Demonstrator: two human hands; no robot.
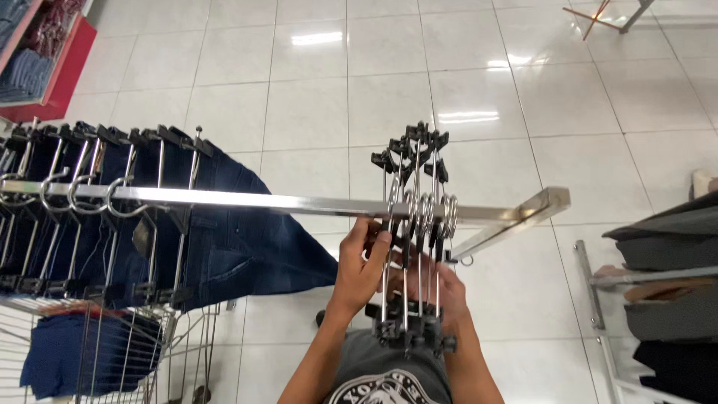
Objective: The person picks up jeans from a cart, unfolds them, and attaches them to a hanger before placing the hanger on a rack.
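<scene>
Chrome rail [299,202] spans a shop floor of white tiles [464,90] as a person works a cluster of empty clip hangers [416,224] bunched near its open end, at about 3 o'clock from the frame's centre. The left hand [360,263] is closed round the near side of the bunch just below the rail, fingers curled over the metal bars. The right hand [441,288] sits behind and under the hangers, mostly hidden by them — it touches the bunch, but whether it grips cannot be told. The hangers hang by their hooks on the rail, their black clips showing both above it and down near the person's chest.

Well apart along the rail, at 9 o'clock, a row of dark jeans [149,217] already hangs from matching hangers, legs draping toward a wire basket [90,352] at 7 o'clock that holds more folded blue cloth. At 4 o'clock another rack carries grey and black garments [666,299]. A red shelf [52,67] of folded clothes shows at 10 o'clock.

Judging by the layout, part of the work looks done — one section of the rail is filled with jeans — while the bunched hangers carry nothing and a long bare stretch of rail separates them from the filled row.
</scene>
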